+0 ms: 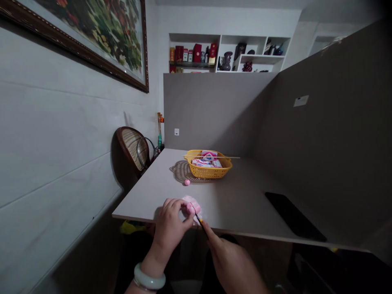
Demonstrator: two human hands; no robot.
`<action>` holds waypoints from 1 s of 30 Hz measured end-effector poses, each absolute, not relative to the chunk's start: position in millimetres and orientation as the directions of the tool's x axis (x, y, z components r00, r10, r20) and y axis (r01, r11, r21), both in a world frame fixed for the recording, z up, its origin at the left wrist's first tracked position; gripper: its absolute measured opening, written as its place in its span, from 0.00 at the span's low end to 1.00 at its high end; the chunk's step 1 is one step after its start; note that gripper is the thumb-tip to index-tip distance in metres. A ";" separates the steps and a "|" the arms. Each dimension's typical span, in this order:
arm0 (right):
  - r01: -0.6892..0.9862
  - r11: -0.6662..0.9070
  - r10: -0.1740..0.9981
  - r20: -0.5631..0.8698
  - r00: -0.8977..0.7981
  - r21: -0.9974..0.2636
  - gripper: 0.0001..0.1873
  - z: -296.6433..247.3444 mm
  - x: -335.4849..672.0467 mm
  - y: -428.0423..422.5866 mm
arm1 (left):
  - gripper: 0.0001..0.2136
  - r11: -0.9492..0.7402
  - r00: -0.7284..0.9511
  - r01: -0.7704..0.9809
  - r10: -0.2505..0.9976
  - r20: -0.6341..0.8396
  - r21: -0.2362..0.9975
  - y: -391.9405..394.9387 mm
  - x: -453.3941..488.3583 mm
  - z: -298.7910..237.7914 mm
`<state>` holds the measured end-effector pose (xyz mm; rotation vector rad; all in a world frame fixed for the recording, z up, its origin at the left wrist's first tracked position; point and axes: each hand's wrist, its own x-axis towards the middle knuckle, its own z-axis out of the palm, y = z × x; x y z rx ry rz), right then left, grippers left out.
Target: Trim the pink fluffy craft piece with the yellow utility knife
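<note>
Near the front edge of the table, my left hand pinches a pink lump between thumb and fingers. Around and beneath the lump lie pale pink bits, too small to make out singly. My right hand is closed on a slim dark knife with a yellow part, its tip against the lump. Further back on the tabletop rests a small pink ball, apart from both hands.
A yellow plastic basket holds several pink-and-white packets, with a thin stick across its rim. On the right lies a flat black object. Grey panels border the table's back and right side. A round-backed chair stands left.
</note>
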<state>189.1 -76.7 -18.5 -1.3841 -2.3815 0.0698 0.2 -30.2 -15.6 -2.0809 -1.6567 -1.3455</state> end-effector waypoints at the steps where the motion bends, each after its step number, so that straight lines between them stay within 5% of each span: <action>1: 0.830 0.510 0.848 0.290 -0.443 -0.223 0.34 -18.3 192.1 -79.8 | 0.04 -0.375 -0.015 0.843 0.700 0.714 0.385 -30.3 -0.1 -15.6; 30: 0.835 0.487 0.866 0.266 -0.424 -0.254 0.33 -8.3 190.3 -78.7 | 0.05 -0.379 -0.018 0.836 0.703 0.711 0.396 -28.9 -1.5 -16.8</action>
